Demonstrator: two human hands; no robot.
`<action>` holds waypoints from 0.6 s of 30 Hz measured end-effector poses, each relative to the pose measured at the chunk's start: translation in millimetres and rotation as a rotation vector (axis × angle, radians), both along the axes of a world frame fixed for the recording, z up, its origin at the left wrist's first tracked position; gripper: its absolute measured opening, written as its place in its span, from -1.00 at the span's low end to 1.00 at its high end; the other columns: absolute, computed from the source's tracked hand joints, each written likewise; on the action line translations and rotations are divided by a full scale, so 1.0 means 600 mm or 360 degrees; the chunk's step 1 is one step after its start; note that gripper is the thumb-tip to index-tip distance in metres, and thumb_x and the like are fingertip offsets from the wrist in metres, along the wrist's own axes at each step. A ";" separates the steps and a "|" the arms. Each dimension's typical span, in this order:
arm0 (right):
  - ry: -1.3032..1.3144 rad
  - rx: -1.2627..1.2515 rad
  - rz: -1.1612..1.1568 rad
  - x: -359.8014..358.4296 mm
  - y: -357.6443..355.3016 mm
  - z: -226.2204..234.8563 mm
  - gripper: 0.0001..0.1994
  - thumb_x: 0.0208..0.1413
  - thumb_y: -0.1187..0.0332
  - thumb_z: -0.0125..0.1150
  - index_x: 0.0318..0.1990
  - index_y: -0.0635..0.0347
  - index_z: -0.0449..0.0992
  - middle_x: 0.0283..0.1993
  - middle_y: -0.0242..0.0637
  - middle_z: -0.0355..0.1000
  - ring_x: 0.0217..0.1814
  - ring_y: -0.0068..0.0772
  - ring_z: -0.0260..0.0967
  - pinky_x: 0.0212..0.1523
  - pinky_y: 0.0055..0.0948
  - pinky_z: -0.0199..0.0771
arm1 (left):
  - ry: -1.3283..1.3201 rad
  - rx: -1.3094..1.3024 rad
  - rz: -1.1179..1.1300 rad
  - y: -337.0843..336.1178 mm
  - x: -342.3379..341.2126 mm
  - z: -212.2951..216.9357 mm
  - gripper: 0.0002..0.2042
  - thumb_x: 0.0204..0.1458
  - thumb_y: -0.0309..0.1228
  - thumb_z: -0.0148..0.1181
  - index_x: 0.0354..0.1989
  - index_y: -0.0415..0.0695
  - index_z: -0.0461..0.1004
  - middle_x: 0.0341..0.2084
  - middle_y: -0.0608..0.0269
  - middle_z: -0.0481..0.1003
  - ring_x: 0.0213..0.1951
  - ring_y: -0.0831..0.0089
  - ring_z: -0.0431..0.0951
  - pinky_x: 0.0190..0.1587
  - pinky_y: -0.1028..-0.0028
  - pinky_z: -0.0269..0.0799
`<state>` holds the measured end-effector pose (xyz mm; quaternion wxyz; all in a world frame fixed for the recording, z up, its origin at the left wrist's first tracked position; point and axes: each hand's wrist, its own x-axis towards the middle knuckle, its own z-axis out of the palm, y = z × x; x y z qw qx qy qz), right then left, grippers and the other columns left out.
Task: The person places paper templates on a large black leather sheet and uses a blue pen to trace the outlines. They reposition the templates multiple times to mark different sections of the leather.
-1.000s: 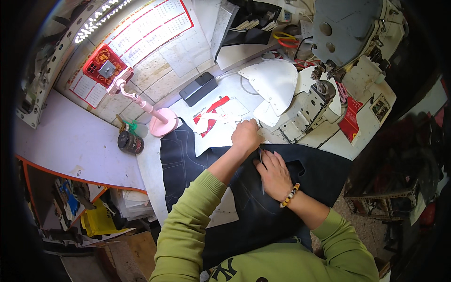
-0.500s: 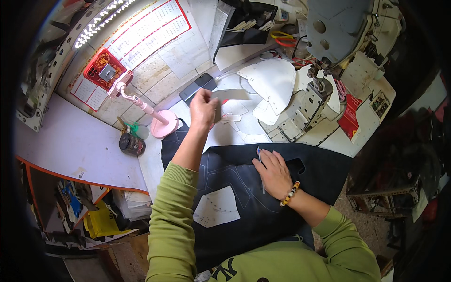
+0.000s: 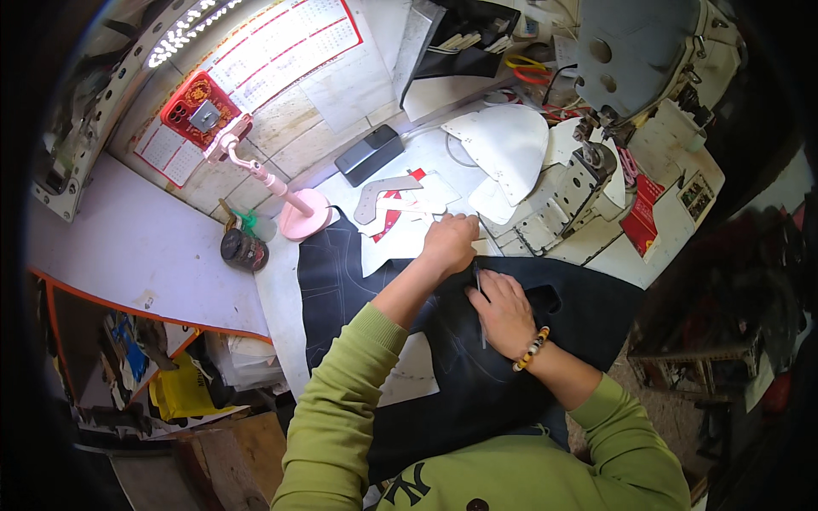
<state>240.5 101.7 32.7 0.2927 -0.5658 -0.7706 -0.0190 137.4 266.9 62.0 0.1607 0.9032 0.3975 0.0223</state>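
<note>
My left hand (image 3: 450, 245) reaches over the loose pattern pieces at the far edge of the black sheet, its fingers curled down. Whatever lies under those fingers is hidden. My right hand (image 3: 504, 317) rests on the black, leather-like sheet (image 3: 400, 434), holding a slim silver pen (image 3: 483, 333) at the thumb side. Thin pale outlines are drawn on the sheet. A white pattern piece (image 3: 412, 375) lies on it, partly covered by my left sleeve. Beyond the sheet, a grey curved pattern piece (image 3: 368, 204) lies on white and red pieces.
A sewing machine (image 3: 554, 223) stands at the right, with large white pattern pieces (image 3: 503, 149) beside it. Farther back lies a dark phone-like device (image 3: 370, 155). At left are a pink phone stand (image 3: 305, 215) and a dark jar (image 3: 244, 249).
My left hand has let go of the grey curved pattern piece, now lying on the table, and moved right and nearer, close to my right hand. My right hand stays on the sheet.
</note>
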 end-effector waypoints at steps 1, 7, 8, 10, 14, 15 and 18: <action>-0.0007 0.0008 0.0005 -0.001 0.001 0.001 -0.68 0.01 0.46 0.12 -0.03 0.20 0.52 0.12 0.00 0.37 0.24 -0.02 0.29 0.28 -0.13 0.23 | 0.0011 -0.0058 0.0005 0.001 -0.001 0.003 -0.77 -0.12 -0.43 0.32 -0.25 -0.10 0.48 -0.29 0.08 0.55 -0.11 0.06 0.53 -0.07 0.20 0.42; 0.0004 0.0000 0.0030 0.003 -0.003 0.002 -0.67 -0.02 0.47 0.16 -0.04 0.19 0.52 0.12 -0.01 0.37 0.24 -0.02 0.28 0.27 -0.14 0.24 | -0.0208 0.0033 -0.0093 0.019 -0.019 0.031 -0.84 -0.08 -0.46 0.30 -0.31 -0.12 0.49 -0.41 0.11 0.60 -0.28 0.12 0.61 -0.21 0.25 0.47; 0.0007 0.0012 0.0027 0.003 -0.003 0.001 -0.67 -0.02 0.47 0.17 -0.04 0.20 0.52 0.12 -0.01 0.37 0.24 -0.02 0.28 0.26 -0.14 0.24 | -0.0329 0.0056 -0.0072 0.029 -0.025 0.041 -0.85 -0.07 -0.45 0.30 -0.33 -0.14 0.49 -0.42 0.08 0.59 -0.30 0.09 0.61 -0.26 0.26 0.49; 0.0015 0.0030 0.0025 0.002 -0.002 0.000 -0.68 -0.03 0.47 0.18 -0.05 0.20 0.53 0.11 -0.02 0.38 0.24 -0.03 0.28 0.26 -0.14 0.24 | -0.0453 0.0009 0.0128 0.054 -0.038 0.062 -0.83 -0.07 -0.46 0.28 -0.28 -0.15 0.50 -0.45 0.05 0.56 -0.35 0.15 0.60 -0.28 0.29 0.47; 0.0032 0.0032 0.0031 0.001 0.000 -0.001 -0.68 -0.04 0.47 0.20 -0.06 0.21 0.53 0.12 -0.02 0.38 0.23 -0.03 0.28 0.25 -0.14 0.25 | -0.0895 0.0109 0.0570 0.102 -0.063 0.092 -0.73 -0.08 -0.54 0.33 -0.18 -0.21 0.48 -0.36 0.10 0.54 -0.29 0.21 0.52 -0.16 0.33 0.45; 0.0037 0.0032 0.0032 0.001 0.001 -0.001 -0.68 -0.04 0.48 0.20 -0.06 0.21 0.53 0.12 -0.02 0.38 0.23 -0.03 0.28 0.25 -0.14 0.25 | -0.0862 0.0331 0.0669 0.106 -0.067 0.092 -0.68 -0.09 -0.55 0.35 -0.12 -0.21 0.47 -0.27 0.09 0.54 -0.20 0.19 0.52 -0.09 0.32 0.44; 0.0041 0.0039 0.0034 0.002 0.001 -0.001 -0.68 -0.06 0.48 0.22 -0.06 0.21 0.53 0.11 -0.02 0.38 0.23 -0.03 0.29 0.25 -0.14 0.25 | -0.0517 0.0702 0.0645 0.092 -0.058 0.070 -0.55 -0.11 -0.46 0.40 0.01 -0.13 0.46 -0.05 0.05 0.46 0.03 0.06 0.40 0.10 0.24 0.36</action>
